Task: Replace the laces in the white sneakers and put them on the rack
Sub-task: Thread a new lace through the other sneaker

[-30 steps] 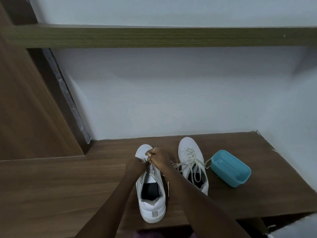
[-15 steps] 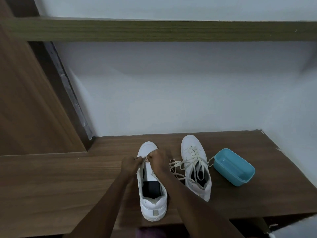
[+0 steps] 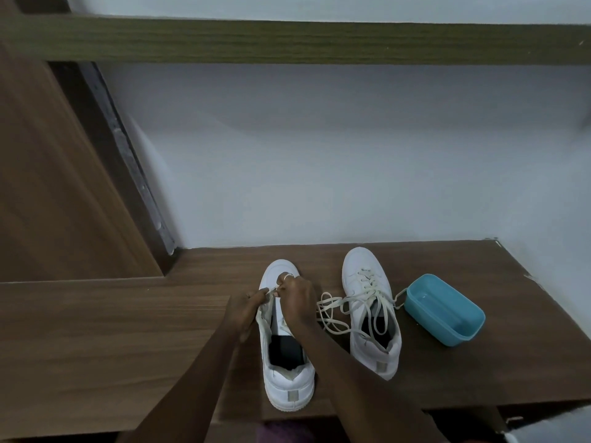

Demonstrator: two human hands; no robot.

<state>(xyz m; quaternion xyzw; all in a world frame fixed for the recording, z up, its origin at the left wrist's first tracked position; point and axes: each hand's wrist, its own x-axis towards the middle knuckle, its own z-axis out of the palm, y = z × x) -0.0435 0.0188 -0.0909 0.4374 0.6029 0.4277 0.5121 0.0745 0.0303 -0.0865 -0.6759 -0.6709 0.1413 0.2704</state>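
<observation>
Two white sneakers stand side by side on a wooden shelf (image 3: 128,330), toes toward the wall. The left sneaker (image 3: 289,378) has my two hands over its front part. My left hand (image 3: 248,310) pinches a cream lace (image 3: 263,318) at the sneaker's left eyelets. My right hand (image 3: 295,298), with a ring on one finger, pinches the same lace near the toe. The right sneaker (image 3: 372,314) is laced with a loose cream lace (image 3: 332,311) that spills out to its left.
A light blue plastic tub (image 3: 446,310) sits tilted just right of the right sneaker. A pale wall rises behind the shelf. A greenish wooden shelf (image 3: 287,41) runs overhead. A brown wooden panel (image 3: 48,187) stands at the left.
My hands have drawn slightly apart at the left sneaker's front, the left hand moving out to its left side. The view has shifted a little.
</observation>
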